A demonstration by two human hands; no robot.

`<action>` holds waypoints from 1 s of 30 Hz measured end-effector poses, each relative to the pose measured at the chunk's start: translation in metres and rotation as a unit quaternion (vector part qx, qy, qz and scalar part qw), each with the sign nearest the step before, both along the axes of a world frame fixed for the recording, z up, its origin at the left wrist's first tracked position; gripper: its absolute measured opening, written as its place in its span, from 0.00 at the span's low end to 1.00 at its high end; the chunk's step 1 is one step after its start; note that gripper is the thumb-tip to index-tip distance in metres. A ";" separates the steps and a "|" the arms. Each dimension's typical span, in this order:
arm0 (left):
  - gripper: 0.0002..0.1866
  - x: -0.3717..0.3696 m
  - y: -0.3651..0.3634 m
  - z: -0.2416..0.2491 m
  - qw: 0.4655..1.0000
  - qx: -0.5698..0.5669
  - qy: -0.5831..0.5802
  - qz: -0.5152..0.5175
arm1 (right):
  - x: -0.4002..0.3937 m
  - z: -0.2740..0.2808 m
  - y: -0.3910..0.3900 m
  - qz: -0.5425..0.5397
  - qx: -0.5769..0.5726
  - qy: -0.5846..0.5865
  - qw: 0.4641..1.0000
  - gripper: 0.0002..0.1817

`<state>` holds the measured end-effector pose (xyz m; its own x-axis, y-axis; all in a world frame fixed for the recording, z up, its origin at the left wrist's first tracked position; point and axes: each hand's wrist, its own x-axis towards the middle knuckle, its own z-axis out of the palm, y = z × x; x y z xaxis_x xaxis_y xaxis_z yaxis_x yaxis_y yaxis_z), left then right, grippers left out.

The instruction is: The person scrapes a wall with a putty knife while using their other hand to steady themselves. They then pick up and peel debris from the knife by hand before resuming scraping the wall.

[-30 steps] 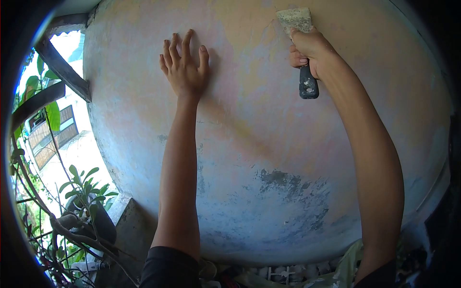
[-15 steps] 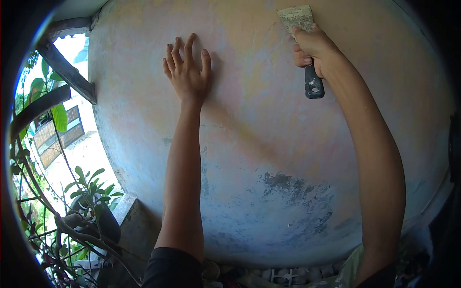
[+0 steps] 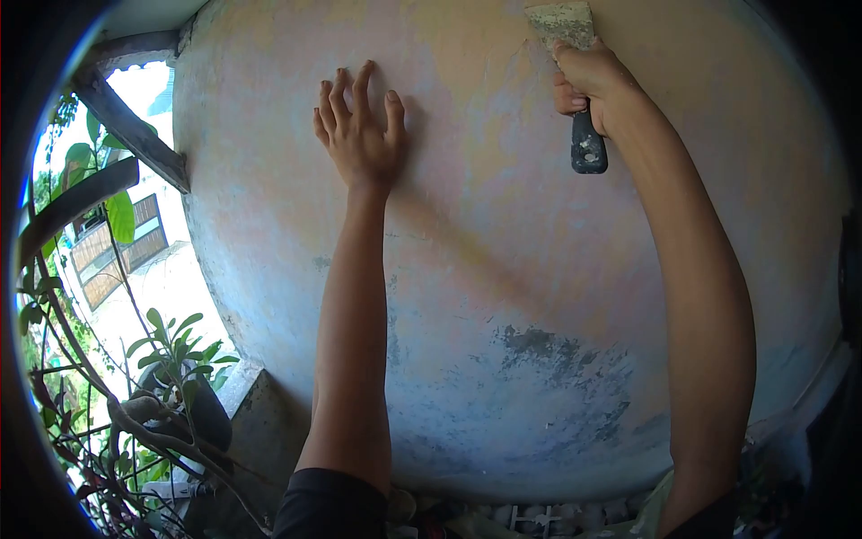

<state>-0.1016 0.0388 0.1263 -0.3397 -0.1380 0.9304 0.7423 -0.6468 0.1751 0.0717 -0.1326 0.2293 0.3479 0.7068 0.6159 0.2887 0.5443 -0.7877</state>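
My right hand [image 3: 593, 81] is wrapped round a putty knife [image 3: 588, 148] with a black, paint-specked handle. Its wide, crusted blade points up and lies at the wall near the top edge of the view. To the left, my left hand [image 3: 365, 135] rests its spread fingertips on the wall [image 3: 485, 198] and holds nothing. The wall has worn patches of pink, yellow and pale blue, with a dark flaked area lower down, between my forearms.
A potted plant [image 3: 175, 346] and bare branches [image 3: 162, 442] stand at the lower left, beside a concrete ledge [image 3: 247, 392]. A wooden beam [image 3: 133, 130] slants at the upper left. Pale openwork blocks [image 3: 539, 518] lie along the bottom.
The putty knife and my right hand have shifted slightly upward. My left hand and the wall's marks appear a little further right, along with the whole background.
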 end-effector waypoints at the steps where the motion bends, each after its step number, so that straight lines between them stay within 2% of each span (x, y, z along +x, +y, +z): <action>1: 0.25 0.000 0.000 0.001 1.000 -0.001 0.000 0.000 | 0.000 0.004 0.004 -0.014 0.001 -0.011 1.000 0.06; 8: 0.25 0.000 -0.003 -0.004 1.000 -0.006 0.011 0.010 | -0.005 -0.021 -0.008 0.003 0.019 0.018 1.000 0.09; 10: 0.25 0.002 -0.002 0.003 1.000 0.011 0.012 0.007 | 0.006 -0.011 -0.011 0.000 -0.019 0.004 1.000 0.08; 14: 0.25 -0.002 0.002 0.001 1.000 0.004 -0.006 -0.002 | -0.001 0.004 0.004 -0.054 0.011 -0.049 0.997 0.07; 16: 0.25 0.001 0.001 0.000 1.000 0.003 -0.002 -0.009 | -0.015 -0.013 0.001 -0.046 0.070 0.001 0.996 0.08; 17: 0.25 0.001 0.001 0.001 1.000 0.006 -0.002 -0.007 | -0.017 -0.027 -0.002 -0.039 0.059 0.019 0.997 0.08; 21: 0.26 0.000 0.002 0.000 1.000 0.014 0.000 -0.006 | -0.004 -0.132 -0.029 0.013 -0.046 0.079 0.996 0.08; 23: 0.26 0.001 0.002 0.001 1.000 0.011 -0.002 -0.003 | 0.013 -0.203 -0.047 0.055 -0.094 0.138 0.985 0.12; 25: 0.26 -0.001 0.002 0.001 1.000 0.005 -0.003 0.006 | 0.018 -0.285 -0.075 0.048 -0.063 0.132 0.988 0.11; 27: 0.25 0.000 0.000 -0.001 1.000 0.005 0.009 0.009 | 0.022 -0.390 -0.108 0.025 -0.137 0.145 0.980 0.15; 29: 0.25 -0.001 0.001 -0.004 1.000 0.006 0.012 0.009 | 0.012 -0.490 -0.147 -0.015 -0.283 0.263 0.922 0.17; 30: 0.25 0.000 0.001 -0.005 1.000 0.009 0.012 0.000 | 0.000 -0.531 -0.169 -0.072 -0.355 0.334 0.870 0.16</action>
<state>-0.1020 0.0398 0.1216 -0.3180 -0.1550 0.9354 0.7462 -0.6496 0.1460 0.0716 -0.3011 -0.3014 0.5771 0.7462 -0.3319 -0.3381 -0.1516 -0.9288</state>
